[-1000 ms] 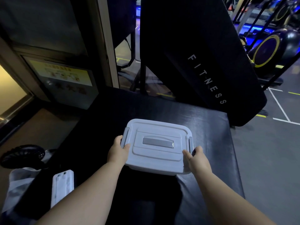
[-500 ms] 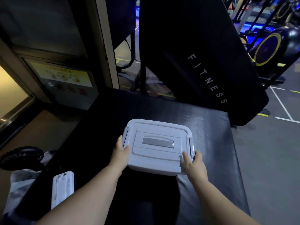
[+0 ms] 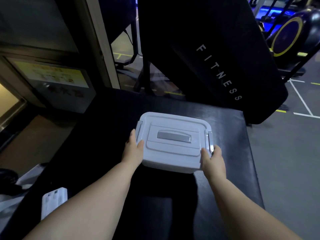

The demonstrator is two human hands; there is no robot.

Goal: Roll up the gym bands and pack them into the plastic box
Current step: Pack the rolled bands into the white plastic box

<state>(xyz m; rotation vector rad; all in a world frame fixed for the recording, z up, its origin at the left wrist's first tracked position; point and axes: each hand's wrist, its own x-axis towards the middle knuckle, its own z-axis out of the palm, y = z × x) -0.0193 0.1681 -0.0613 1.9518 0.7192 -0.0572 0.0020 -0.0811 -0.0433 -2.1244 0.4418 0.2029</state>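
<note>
A white plastic box with its lid on and a grey handle in the lid sits on a black padded bench. My left hand holds the box's left side, thumb on the lid by the left latch. On the right side, my right hand grips the box with its thumb on the lid, fingers at the right latch. No gym bands are visible; the box's inside is hidden by the lid.
A white flat device lies on the bench at the near left. Behind the bench a black pad marked FITNESS leans. A door frame stands at the back left, and gym machines at the far right.
The box and both hands have stayed nearly where they were. My right hand's fingers have closed in on the right latch, and the left thumb has settled on the lid.
</note>
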